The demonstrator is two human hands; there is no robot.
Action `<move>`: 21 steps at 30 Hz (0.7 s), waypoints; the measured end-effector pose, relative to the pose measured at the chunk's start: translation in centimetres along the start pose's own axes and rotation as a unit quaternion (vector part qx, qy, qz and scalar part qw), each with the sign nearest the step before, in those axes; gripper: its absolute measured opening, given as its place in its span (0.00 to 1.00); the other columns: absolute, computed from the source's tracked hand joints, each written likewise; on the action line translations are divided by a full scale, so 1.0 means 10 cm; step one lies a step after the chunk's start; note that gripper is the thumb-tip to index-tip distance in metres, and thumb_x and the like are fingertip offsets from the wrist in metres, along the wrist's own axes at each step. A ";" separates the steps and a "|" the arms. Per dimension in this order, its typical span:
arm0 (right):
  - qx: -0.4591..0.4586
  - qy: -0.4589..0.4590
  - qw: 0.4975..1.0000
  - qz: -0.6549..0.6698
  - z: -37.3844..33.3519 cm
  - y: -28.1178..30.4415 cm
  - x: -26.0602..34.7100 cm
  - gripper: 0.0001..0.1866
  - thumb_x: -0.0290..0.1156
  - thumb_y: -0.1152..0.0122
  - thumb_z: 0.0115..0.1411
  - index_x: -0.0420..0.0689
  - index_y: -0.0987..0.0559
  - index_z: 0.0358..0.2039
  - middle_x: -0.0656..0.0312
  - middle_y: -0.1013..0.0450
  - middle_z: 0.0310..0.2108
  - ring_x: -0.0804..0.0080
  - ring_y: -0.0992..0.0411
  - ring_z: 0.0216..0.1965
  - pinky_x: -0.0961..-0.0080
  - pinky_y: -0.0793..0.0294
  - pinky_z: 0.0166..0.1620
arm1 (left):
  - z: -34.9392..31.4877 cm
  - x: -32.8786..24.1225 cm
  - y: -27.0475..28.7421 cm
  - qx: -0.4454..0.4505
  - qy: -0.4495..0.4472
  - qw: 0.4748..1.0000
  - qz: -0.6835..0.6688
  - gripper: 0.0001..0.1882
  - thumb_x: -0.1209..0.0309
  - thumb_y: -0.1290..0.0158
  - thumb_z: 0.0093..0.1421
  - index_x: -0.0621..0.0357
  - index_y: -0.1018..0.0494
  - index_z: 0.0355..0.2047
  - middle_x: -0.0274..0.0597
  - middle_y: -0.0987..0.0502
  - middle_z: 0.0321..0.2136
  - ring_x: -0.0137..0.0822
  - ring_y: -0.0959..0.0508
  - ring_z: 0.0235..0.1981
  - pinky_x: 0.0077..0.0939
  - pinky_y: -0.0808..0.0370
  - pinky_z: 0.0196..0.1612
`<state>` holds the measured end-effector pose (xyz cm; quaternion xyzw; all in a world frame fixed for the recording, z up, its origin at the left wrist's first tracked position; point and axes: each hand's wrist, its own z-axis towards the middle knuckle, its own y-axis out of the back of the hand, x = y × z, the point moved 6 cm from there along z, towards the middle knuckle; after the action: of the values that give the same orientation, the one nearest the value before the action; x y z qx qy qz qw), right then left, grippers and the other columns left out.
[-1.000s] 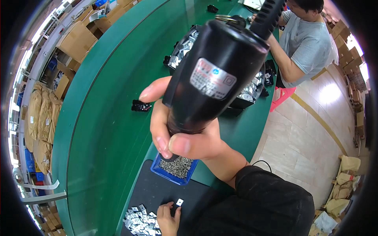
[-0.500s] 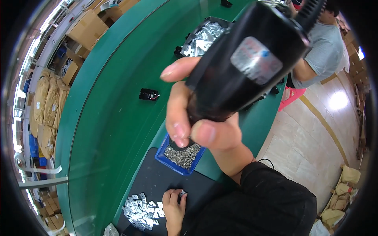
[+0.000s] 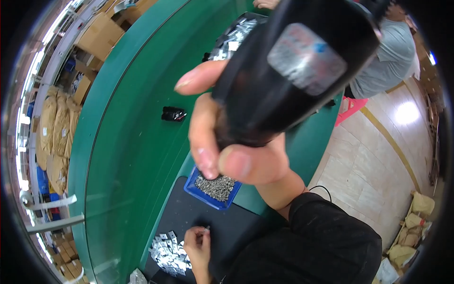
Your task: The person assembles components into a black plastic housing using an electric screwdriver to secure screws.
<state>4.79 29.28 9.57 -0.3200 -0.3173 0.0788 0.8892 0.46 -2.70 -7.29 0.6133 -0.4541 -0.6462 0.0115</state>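
Note:
Large and close in front, a black electric screwdriver [image 3: 250, 94] with a silver label is held in my right hand [image 3: 253, 161]; its thumb and some fingers wrap round the lower body, with the index finger stretched along the side. The tool's tip is hidden. Lower down, my left hand [image 3: 197, 246] pinches a small metal piece [image 3: 207, 228] over the black mat [image 3: 231, 227], only its shiny edge showing. Beside that hand lies a pile of small silver metal plates [image 3: 169, 253]. Under the right hand, a blue tray [image 3: 215, 202] holds many small screws [image 3: 215, 188].
A black part [image 3: 173, 114] lies on the green conveyor belt [image 3: 137, 142]. Farther off stands a black bin of metal parts [image 3: 236, 35]. A co-worker in a grey shirt [image 3: 385, 57] is at the far right; another hand [image 3: 266, 4] shows at the top edge. Cartons [image 3: 99, 37] line the left.
My left hand has shifted left toward the plate pile. My right hand and the screwdriver have moved slightly left, and the tool looks larger. A hand has appeared at the top edge.

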 end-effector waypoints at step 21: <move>-0.033 0.037 0.999 -0.008 -0.05 0.05 0.10 0.38 0.38 0.38 0.52 0.32 0.45 0.57 0.63 0.32 0.21 0.76 0.33 0.17 0.81 0.31 0.23 | 2.83 -0.90 -0.29 -0.107 -0.182 0.977 0.006 0.09 0.69 0.37 0.49 0.62 0.21 0.28 0.48 0.24 0.41 0.34 0.23 0.38 0.22 0.27 0.36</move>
<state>5.88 29.78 9.44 -0.3492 -0.2890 0.0490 0.8900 -18.40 20.38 -6.64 0.4778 -0.3805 -0.7918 -0.0021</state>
